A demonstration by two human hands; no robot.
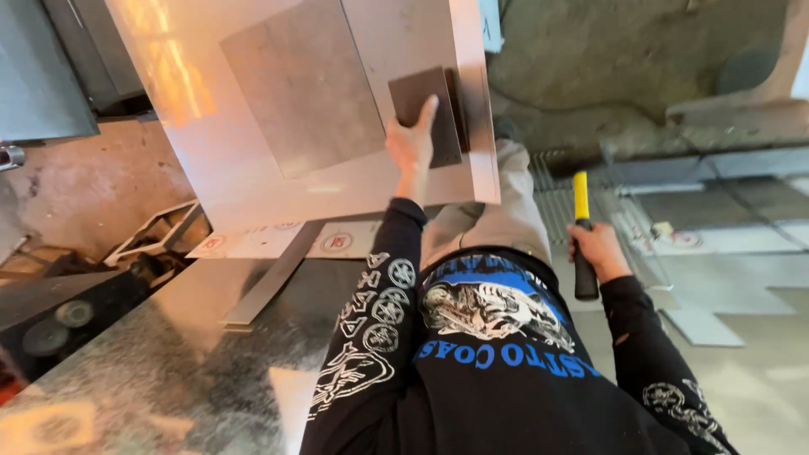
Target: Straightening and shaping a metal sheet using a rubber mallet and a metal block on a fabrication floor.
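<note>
My left hand point(410, 145) reaches forward and presses a small dark rectangular block point(428, 99) against a large pale metal sheet point(244, 168), near the sheet's right edge. A duller grey square patch point(303, 84) lies on the sheet just left of the block. My right hand point(597, 248) hangs at my right side, closed around the black grip of a hammer-like tool with a yellow and black handle point(581, 236); the tool's head is out of sight.
A shiny galvanized metal table point(168, 362) spreads at lower left with a flat metal strip point(274, 278) on it. A dark machine with round parts point(59, 324) stands at far left. Flat sheet cut-offs point(716, 295) lie on the floor to the right.
</note>
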